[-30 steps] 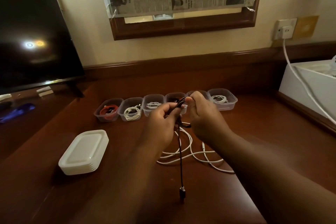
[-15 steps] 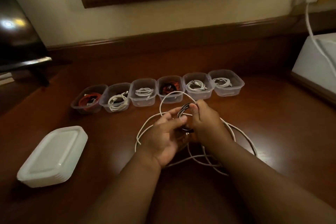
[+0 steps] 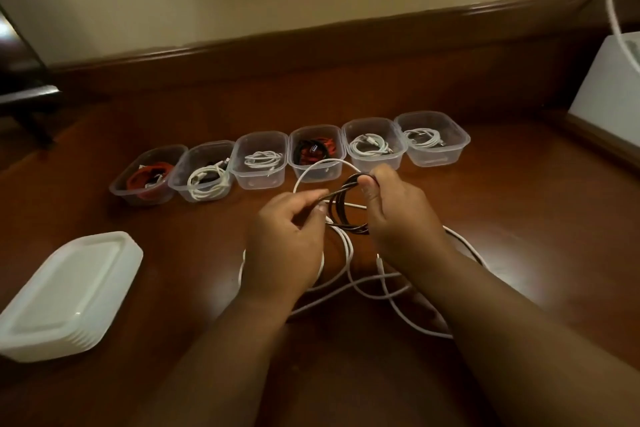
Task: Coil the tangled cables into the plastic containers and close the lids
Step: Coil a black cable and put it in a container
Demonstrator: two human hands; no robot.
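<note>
A black cable [image 3: 341,210] is wound into a small coil between my hands, just above the wooden desk. My left hand [image 3: 287,239] pinches its left side and my right hand [image 3: 398,218] grips its right side with the thumb on top. Loose white cables [image 3: 375,288] lie tangled on the desk under and around both hands. Behind them stands a row of several clear plastic containers [image 3: 259,180], all uncovered, each with a coiled cable inside: red, white, white, black and red, white, white. A stack of white lids [image 3: 69,291] lies at the near left.
The wooden desk [image 3: 536,218] ends at a raised wooden back rail. A white box [image 3: 609,94] with a white power cord [image 3: 614,10] stands at the right edge. A dark screen's foot [image 3: 27,97] is at the far left.
The black cable hung straight down a second ago; now it is wound into a coil between both hands. The camera has tilted down and moved closer to the desk.
</note>
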